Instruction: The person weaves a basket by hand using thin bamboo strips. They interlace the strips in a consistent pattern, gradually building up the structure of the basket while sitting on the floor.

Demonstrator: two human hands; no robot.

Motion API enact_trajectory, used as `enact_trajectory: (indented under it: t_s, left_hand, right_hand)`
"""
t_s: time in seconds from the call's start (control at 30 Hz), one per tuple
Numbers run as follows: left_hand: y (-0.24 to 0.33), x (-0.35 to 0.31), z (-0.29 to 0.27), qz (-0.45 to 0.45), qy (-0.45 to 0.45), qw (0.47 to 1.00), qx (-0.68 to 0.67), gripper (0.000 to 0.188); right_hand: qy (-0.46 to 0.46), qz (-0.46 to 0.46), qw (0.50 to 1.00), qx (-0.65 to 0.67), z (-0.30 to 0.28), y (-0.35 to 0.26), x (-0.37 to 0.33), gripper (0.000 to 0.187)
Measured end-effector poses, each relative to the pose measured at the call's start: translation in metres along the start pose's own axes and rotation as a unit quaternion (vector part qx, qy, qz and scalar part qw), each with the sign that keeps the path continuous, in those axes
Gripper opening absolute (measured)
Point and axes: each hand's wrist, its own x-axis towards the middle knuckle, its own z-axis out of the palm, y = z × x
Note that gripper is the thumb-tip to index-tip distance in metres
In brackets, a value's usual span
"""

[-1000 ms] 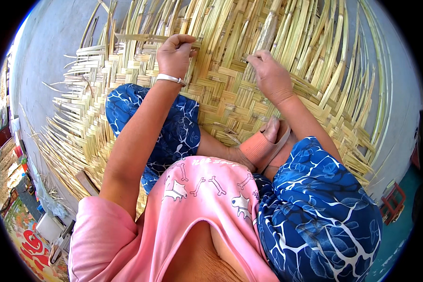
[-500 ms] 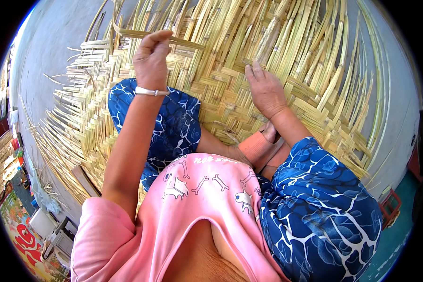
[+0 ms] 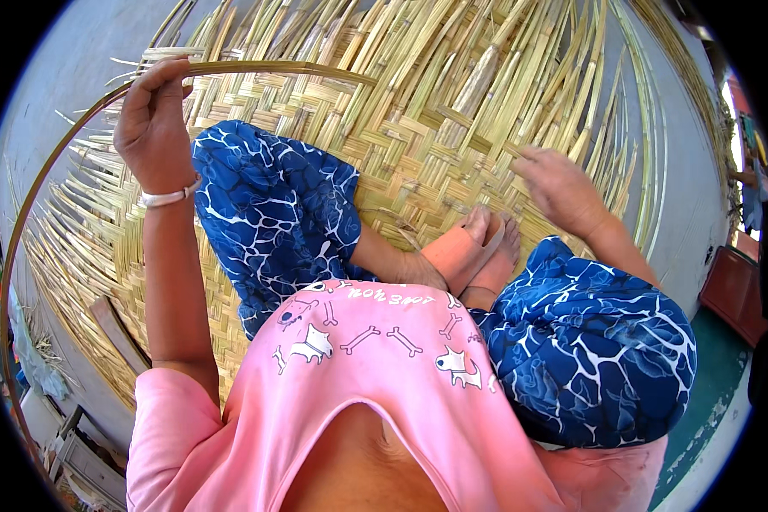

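Observation:
A half-woven mat (image 3: 418,175) of flat pale reed strips lies beneath me, its loose ends fanning out at the far side and the left. My left hand (image 3: 155,119) is raised at the upper left, fingers closed around a long flat reed strip (image 3: 256,66). From my grip the strip runs right to the loose reeds near the weave. Its other part bends in a wide arc down the left edge of the view. Over the right part of the weave hovers my right hand (image 3: 563,189), its fingers smeared by motion; whether they hold anything is unclear.
My crossed legs in blue patterned trousers (image 3: 282,213) and my feet in orange sandals (image 3: 456,252) rest on the mat. A flat wooden piece (image 3: 119,333) lies at the left. Long reeds (image 3: 695,68) lie at the upper right, near a dark red object (image 3: 730,294).
My left hand has moved left, and the held strip now stretches straighter toward the weave. My right hand has shifted right and slightly down, off its earlier place on the reeds.

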Motion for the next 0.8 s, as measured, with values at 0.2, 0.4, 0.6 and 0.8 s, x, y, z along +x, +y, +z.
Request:
enact_trajectory:
  t_s: [0.2, 0.4, 0.6, 0.8]
  left_hand:
    - [-0.077, 0.019, -0.036, -0.121, 0.040, 0.991, -0.041, 0.011]
    - [-0.103, 0.030, -0.044, -0.252, 0.005, 0.957, -0.143, 0.014]
    - [-0.102, 0.045, -0.049, -0.260, -0.064, 0.936, -0.228, 0.014]
    - [-0.128, 0.068, -0.009, -0.313, -0.047, 0.893, -0.320, 0.014]
  right_hand:
    - [-0.056, 0.009, 0.998, -0.015, -0.125, 0.003, 0.077, 0.031]
    - [0.016, -0.054, 0.998, 0.037, -0.057, -0.039, 0.203, 0.030]
    - [0.038, 0.023, 0.984, 0.170, 0.030, -0.075, 0.258, 0.025]
    - [0.069, 0.118, 0.966, 0.218, 0.038, -0.093, 0.253, 0.025]
